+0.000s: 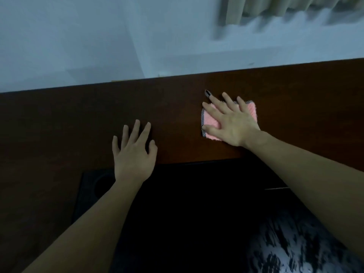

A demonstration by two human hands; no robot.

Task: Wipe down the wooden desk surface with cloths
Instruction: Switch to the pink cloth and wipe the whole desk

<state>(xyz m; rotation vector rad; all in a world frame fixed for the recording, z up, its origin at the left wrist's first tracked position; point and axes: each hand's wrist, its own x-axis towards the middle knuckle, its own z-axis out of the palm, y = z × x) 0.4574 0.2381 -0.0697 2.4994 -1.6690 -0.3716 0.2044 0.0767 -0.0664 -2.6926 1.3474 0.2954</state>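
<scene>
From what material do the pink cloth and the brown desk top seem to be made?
The pink cloth under the right hand looks like soft terry or microfibre: its surface is fuzzy and ribbed, with a dark stitched edging. The desk top looks like dark reddish-brown wood or wood-look laminate, smooth with a dull sheen; the dim light hides any clear grain, so solid wood cannot be confirmed.

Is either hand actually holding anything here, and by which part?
Nothing is gripped. The right hand presses flat on the middle of the pink cloth, fingers spread. The left hand rests bare on the wooden desk.
</scene>
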